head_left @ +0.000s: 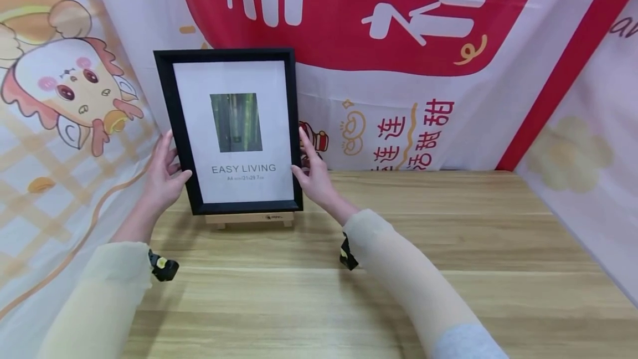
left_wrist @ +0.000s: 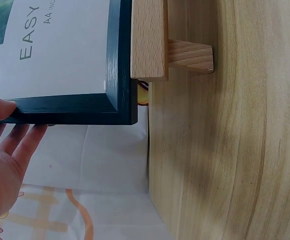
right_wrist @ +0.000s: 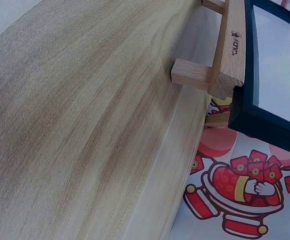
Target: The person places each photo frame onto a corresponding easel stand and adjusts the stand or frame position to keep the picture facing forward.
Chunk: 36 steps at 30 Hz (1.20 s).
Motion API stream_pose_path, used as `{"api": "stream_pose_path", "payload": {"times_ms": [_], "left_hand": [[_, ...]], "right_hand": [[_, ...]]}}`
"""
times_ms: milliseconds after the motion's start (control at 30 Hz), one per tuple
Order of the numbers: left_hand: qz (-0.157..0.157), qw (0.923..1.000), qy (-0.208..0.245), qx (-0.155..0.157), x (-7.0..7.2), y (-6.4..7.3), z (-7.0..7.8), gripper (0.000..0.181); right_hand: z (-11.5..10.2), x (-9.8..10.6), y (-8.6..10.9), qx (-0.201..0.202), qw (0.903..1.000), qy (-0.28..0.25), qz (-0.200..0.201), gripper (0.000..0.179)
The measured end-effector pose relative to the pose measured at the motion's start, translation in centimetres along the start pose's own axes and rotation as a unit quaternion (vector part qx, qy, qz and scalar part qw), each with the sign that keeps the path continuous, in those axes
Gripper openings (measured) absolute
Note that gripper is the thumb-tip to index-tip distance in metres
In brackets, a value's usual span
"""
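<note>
A black picture frame [head_left: 234, 126] with a white sheet, a green bamboo picture and the words EASY LIVING stands nearly upright on a small wooden easel [head_left: 249, 218]. My left hand [head_left: 164, 179] grips its left side, thumb on the front border and fingers at the edge and behind, as the left wrist view confirms. On the opposite side my right hand [head_left: 314, 179] holds the frame's edge, thumb at the front; some of its fingertips are hidden. In the left wrist view the lower border sits against the easel's wooden ledge [left_wrist: 149, 40]. Only a sliver of the right hand shows in the right wrist view.
The easel stands on a wood-grain table [head_left: 448, 270], near its back edge. Behind hangs a white and red printed cloth [head_left: 369, 49]. A cartoon-printed cloth [head_left: 75, 87] borders the left side, and a pale one [head_left: 588, 181] the right.
</note>
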<state>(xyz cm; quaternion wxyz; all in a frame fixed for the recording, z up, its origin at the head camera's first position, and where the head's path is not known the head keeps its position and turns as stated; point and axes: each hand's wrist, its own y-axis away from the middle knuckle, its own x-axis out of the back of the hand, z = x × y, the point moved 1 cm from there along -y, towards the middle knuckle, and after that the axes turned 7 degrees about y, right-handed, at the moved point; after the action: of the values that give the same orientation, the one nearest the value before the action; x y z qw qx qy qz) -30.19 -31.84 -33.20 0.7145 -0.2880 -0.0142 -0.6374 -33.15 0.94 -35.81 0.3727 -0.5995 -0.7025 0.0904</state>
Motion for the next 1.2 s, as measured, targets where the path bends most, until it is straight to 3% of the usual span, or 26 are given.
{"api": "stream_pose_path", "payload": {"times_ms": [500,767,900,1200], "left_hand": [[-0.011,0.9997,0.014,-0.014,-0.3,0.0,0.4,0.094],[-0.016,0.9997,0.013,0.010,-0.4,0.0,0.4,0.093],[-0.005,0.9999,0.012,0.001,-0.4,0.1,-0.1,0.089],[-0.025,0.9991,0.028,0.017,-0.7,2.8,-2.0,0.084]], "right_hand": [[-0.1,0.4,0.0,-0.009,0.9999,0.011,-0.006,0.086],[0.1,0.5,-0.1,-0.010,0.9998,0.015,-0.011,0.085],[0.3,0.7,0.0,-0.023,0.9996,0.012,-0.013,0.085],[1.4,1.5,2.2,-0.070,0.9964,-0.027,-0.039,0.088]]}}
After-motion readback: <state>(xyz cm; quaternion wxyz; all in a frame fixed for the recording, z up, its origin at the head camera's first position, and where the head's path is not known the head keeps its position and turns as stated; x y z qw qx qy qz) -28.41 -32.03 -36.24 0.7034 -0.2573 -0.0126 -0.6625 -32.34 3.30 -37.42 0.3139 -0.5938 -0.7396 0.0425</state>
